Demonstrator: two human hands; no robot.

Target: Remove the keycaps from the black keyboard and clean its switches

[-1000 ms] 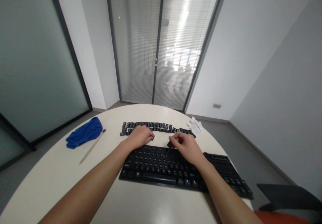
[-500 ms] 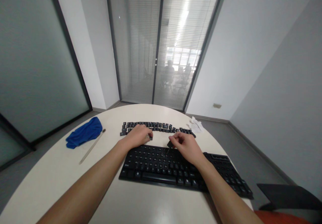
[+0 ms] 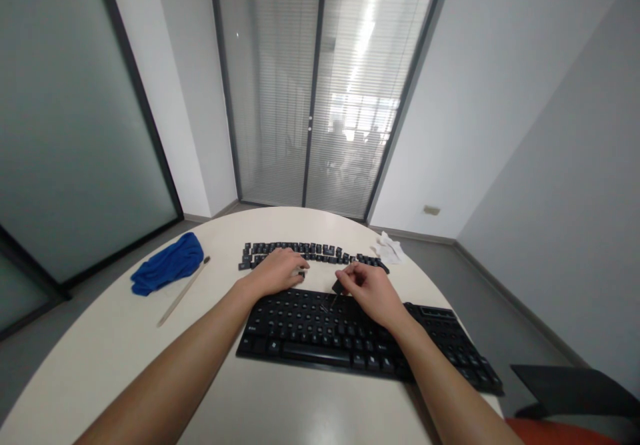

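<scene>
A black keyboard lies across the round white table in front of me. Behind it several loose black keycaps sit in rows. My left hand is curled just beyond the keyboard's top edge, pinching a small keycap at its fingertips. My right hand is closed on a small black keycap puller, whose wire tip points down onto the keys in the keyboard's upper middle.
A crumpled blue cloth and a thin pale stick lie at the left. A white tissue sits at the back right. A dark chair with an orange seat stands at the lower right. Glass doors with blinds are behind.
My left hand has shifted slightly among the loose keycaps, with its fingertips now closed on one. My right hand has stayed where it was.
</scene>
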